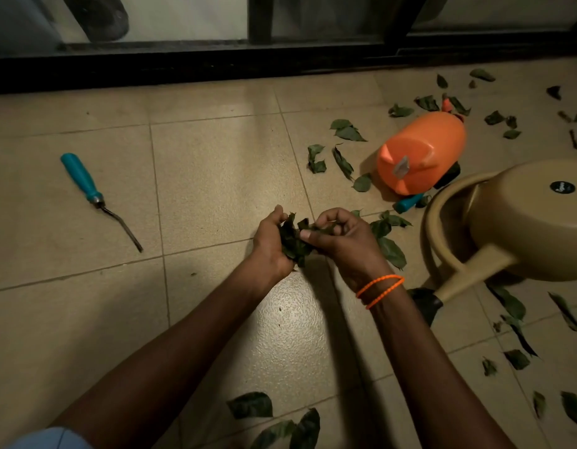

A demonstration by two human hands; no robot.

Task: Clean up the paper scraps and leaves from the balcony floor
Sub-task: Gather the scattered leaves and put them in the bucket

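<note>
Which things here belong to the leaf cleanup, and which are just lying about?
Job: bunch of leaves held by left hand and right hand; loose leaves on floor.
Lying about: teal-handled tool, orange sprayer, beige watering can.

The watering can is lying on the floor, with the sprayer bottle just behind it. Both hands, the left hand and the right hand, are sitting left of the watering can around a leaf bundle; the hand tool is lying far left. Loose leaves are lying around the can.
</note>
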